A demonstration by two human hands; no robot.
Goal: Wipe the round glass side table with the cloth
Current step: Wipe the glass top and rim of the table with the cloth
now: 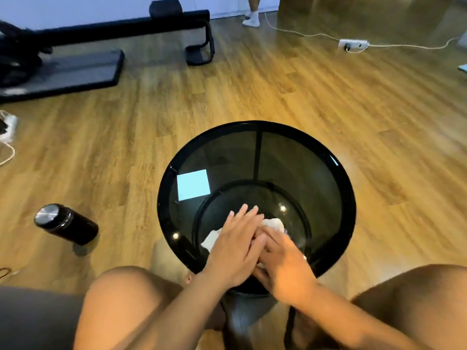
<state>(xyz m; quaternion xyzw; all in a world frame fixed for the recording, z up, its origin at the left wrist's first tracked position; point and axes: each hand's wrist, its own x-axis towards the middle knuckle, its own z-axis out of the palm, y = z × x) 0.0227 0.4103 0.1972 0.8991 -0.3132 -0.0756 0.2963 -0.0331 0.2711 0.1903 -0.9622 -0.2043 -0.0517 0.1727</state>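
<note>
The round side table (pixel 341 178) has a black rim and a dark smoked-glass top, and stands right in front of my knees. A white cloth (pixel 211 239) lies on the near part of the glass, mostly covered by my hands. My left hand (pixel 235 251) lies flat on the cloth with straight fingers pointing away from me. My right hand (pixel 283 263) sits beside it on the cloth, its fingers tucked under the left hand's fingers, so its grip is hidden. A pale blue square reflection shows on the glass at the left.
A black cylindrical bottle (pixel 66 223) with a metal lid lies on the wooden floor to the table's left. Black exercise equipment and a mat (pixel 75 69) stand at the back left. A white power strip (pixel 352 44) with cables lies at the back right. A person's socked feet (pixel 251 18) show at the top.
</note>
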